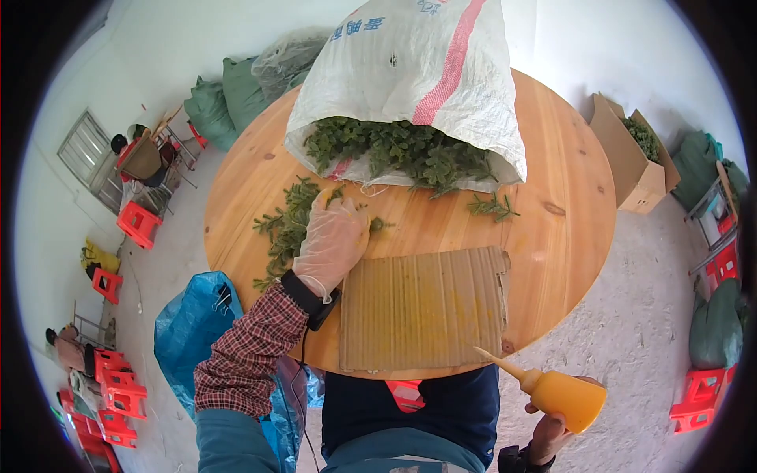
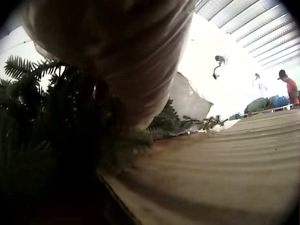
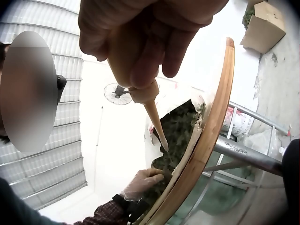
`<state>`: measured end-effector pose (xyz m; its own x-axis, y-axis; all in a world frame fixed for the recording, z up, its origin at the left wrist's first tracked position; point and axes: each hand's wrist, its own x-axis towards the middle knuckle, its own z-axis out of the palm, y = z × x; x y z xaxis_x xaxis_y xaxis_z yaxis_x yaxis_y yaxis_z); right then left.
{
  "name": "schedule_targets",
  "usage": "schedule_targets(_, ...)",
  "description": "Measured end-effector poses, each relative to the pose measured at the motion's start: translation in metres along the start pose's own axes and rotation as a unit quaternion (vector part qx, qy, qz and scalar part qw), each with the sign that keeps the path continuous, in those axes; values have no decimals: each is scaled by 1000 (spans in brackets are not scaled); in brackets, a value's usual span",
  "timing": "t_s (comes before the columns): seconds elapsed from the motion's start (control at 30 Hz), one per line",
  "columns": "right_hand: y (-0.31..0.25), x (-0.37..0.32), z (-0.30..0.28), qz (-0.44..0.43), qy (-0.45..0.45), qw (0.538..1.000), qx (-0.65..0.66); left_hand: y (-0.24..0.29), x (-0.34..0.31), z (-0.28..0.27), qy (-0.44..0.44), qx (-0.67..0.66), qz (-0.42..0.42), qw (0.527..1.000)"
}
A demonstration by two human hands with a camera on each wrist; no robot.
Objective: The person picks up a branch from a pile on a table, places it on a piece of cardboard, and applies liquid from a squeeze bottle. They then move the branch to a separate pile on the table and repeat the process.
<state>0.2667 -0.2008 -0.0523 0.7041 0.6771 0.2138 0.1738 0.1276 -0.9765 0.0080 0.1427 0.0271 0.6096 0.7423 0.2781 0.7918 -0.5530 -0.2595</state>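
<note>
The right hand [image 1: 550, 436] gripped a yellow plastic bottle [image 1: 569, 399], nozzle [image 1: 505, 365] slanting leftward toward brown corrugated cardboard [image 1: 422, 307], while whether the gloved left hand [image 1: 333, 240] pinched green needled sprigs [image 1: 288, 232] was unclear.

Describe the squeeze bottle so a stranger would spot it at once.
Start at the round wooden table, then find the ridged cardboard sheet at its near edge. In the head view, just off that sheet's lower right corner, the right hand holds the squeeze bottle. Its yellow-orange body and long tapering nozzle set it apart from the brown cardboard and green sprigs.
</note>
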Motion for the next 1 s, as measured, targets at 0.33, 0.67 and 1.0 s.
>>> schedule_targets(0.33, -2, 0, 5, -21, 40, 999, 3, -56, 4, -12, 36, -494, -96, 863)
schedule_targets(0.67, 4, 0, 2, -36, 24, 999, -8, -63, 5, -48, 44, -730, -208, 649)
schedule_targets(1.0, -2, 0, 4, -32, 51, 998, -14, -27, -23, -68, 70, -490, -85, 865)
